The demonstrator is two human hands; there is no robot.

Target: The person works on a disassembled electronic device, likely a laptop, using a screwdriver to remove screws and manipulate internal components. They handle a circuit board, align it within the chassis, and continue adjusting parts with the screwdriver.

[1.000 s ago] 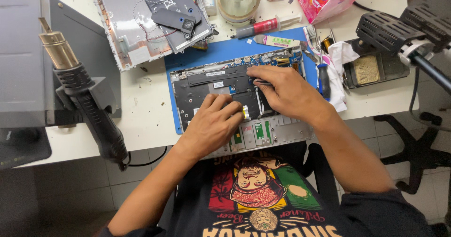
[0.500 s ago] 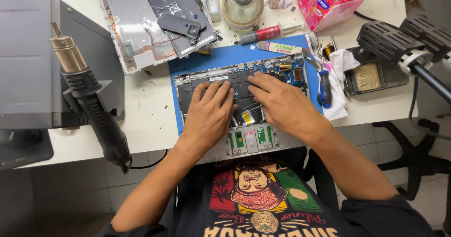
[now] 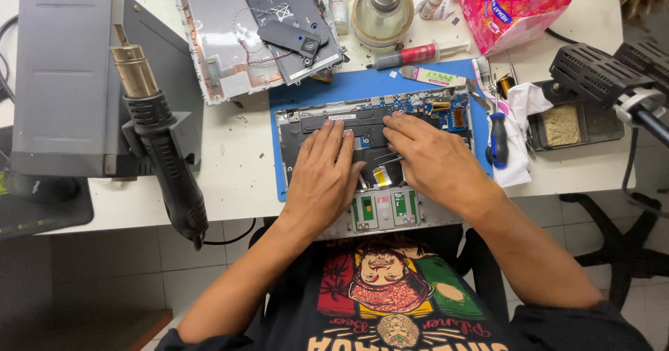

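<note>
Both hands lie flat and open on an opened laptop chassis [image 3: 376,156] that rests on a blue work mat [image 3: 362,86] at the near edge of the table [image 3: 237,177]. The left hand [image 3: 324,177] presses palm-down with fingers spread and straight, clamped on nothing; its fingertips reach a dark flat panel [image 3: 348,125] inside the chassis. The right hand [image 3: 432,159] lies just beside it, fingers likewise extended and gripping nothing, its tips touching the same panel from the other side. Between the two hands a small yellow patch [image 3: 380,177] and thin cables show; just nearer the person than the palms sits a green-marked board section [image 3: 383,208]. Beyond the fingertips runs a strip of blue circuit board [image 3: 418,104]. Further from the right hand a blue-handled screwdriver [image 3: 496,138] lies on a white cloth [image 3: 523,107]; well off from the left hand stands a hot-air gun [image 3: 164,149] in its grey station [image 3: 70,79]. Seating such a panel well probably calls for even, gentle pressure from both hands, keeping the fingertips off the exposed cables and connectors.
</note>
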